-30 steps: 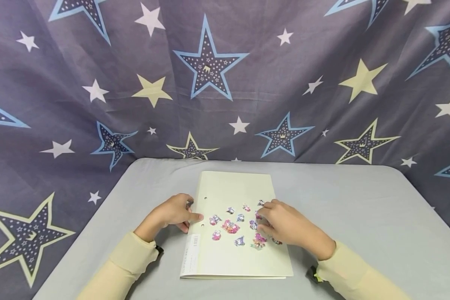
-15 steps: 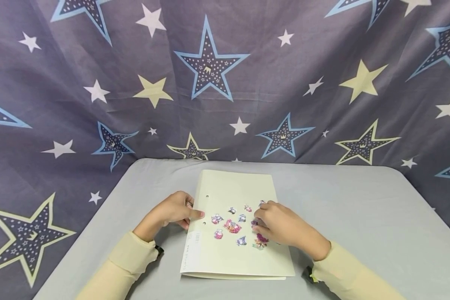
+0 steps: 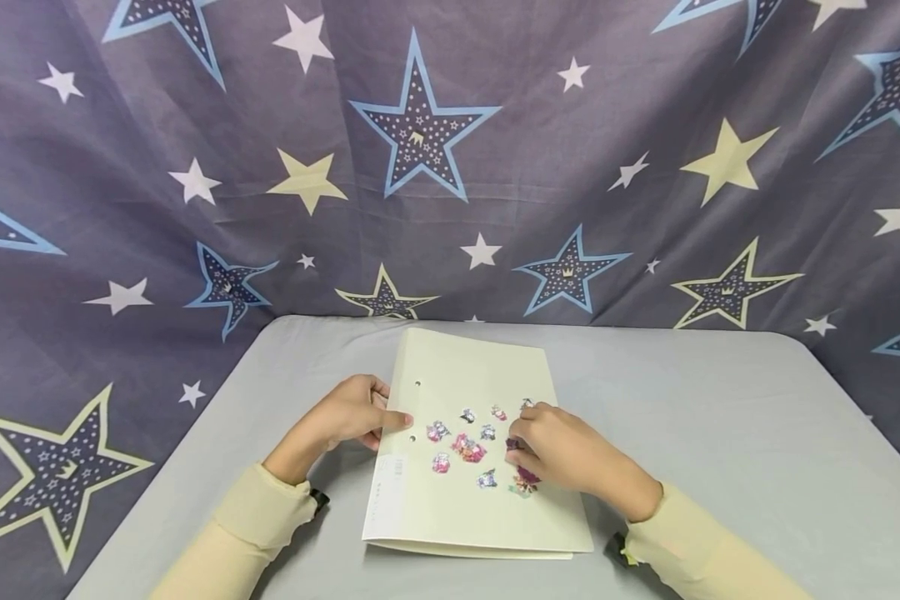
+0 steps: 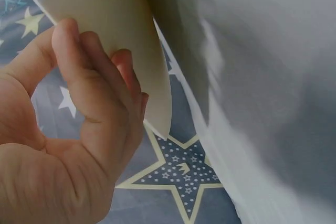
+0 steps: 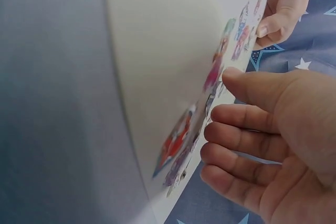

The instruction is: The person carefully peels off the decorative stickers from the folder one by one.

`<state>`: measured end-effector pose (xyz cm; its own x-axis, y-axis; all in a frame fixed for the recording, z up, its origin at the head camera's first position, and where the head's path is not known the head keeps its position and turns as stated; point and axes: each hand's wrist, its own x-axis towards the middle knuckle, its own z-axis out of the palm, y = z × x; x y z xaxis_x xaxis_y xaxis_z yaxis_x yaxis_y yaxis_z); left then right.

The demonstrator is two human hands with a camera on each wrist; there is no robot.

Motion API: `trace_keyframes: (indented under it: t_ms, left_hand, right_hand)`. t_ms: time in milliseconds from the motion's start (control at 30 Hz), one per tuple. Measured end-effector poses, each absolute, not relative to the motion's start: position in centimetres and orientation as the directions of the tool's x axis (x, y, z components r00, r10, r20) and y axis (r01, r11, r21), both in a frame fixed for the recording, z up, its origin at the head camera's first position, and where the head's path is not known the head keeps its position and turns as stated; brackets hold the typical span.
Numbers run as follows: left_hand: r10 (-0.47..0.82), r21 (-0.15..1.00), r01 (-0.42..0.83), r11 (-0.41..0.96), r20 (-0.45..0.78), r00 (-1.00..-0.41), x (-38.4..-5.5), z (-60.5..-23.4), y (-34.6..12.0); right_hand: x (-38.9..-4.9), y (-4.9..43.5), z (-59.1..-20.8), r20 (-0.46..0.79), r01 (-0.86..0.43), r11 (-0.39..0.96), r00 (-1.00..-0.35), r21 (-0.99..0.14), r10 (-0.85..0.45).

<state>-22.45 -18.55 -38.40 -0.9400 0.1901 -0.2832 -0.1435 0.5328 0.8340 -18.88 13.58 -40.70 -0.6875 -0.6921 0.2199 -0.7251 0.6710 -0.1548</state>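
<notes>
A cream paper folder (image 3: 472,367) lies on the grey-covered table, its left side raised slightly. Along that left edge, my left hand (image 3: 348,412) pinches the folder, thumb on top and fingers beneath; the left wrist view shows those fingers (image 4: 100,93) behind the bent cream sheet (image 4: 118,40). Several shiny cartoon stickers (image 3: 468,448) are spread across the cover's middle. My right hand (image 3: 570,450) rests over the right-hand stickers, partly hiding them. From the right wrist view, its thumb and loosely bent fingers (image 5: 241,135) touch the cover beside a red-and-blue sticker (image 5: 176,142), with a gap between thumb and fingers.
A white label (image 3: 386,496) and two punched holes are on the folder's left side. Grey cloth (image 3: 705,417) covers the table on both sides of the folder. Behind the table hangs a dark star-patterned curtain (image 3: 450,233).
The folder's left edge has risen, and my left hand has moved up a little with it. My right hand has shifted slightly left over the stickers and then stayed there.
</notes>
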Motion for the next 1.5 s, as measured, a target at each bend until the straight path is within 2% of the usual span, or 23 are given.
trace_keyframes:
  t_ms: [600, 1500]
  left_hand:
    - [0.165, 0.884, -0.093, 0.457, -0.187, -0.968, -21.8, -37.1, -17.8]
    - [0.154, 0.906, -0.112, 0.408, -0.189, -0.97, -21.7, -36.8, -17.5]
  right_hand:
    - [-18.9, 13.6, -40.9, 0.255, -0.727, 0.674, -0.681, -0.128, -0.686]
    - [-18.9, 13.9, -40.7, 0.305, -0.724, 0.671, -0.683, -0.162, -0.663]
